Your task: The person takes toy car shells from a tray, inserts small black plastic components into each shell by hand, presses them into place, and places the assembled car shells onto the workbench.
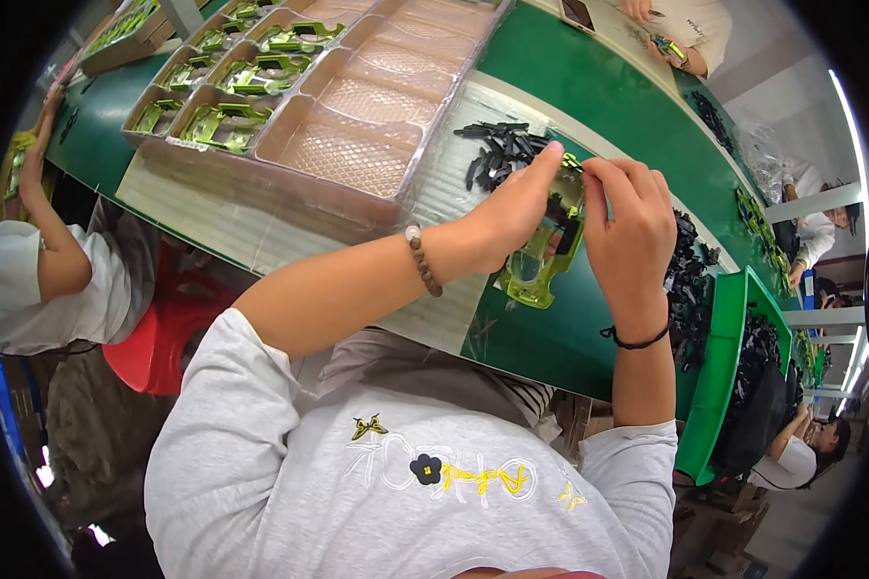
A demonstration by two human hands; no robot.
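Note:
My left hand (521,210) is closed round the side of a glossy green plastic housing (529,292) with black pieces inside and openings through its middle. The housing is held tilted above the green work mat. At its far end, my right hand (632,227) has thumb and fingertips pinched together against the edge. Whether a small piece is between those fingertips is too hidden to tell. Just beyond my left hand lies a heap of thin black plastic strips (500,150).
A compartment tray (348,154) at the far left has similar green housings in several cells. Small black parts (687,289) are piled right of my right hand, beside a green crate (729,362) of black parts. Co-workers sit across and along the bench; a red stool (169,323) stands at left.

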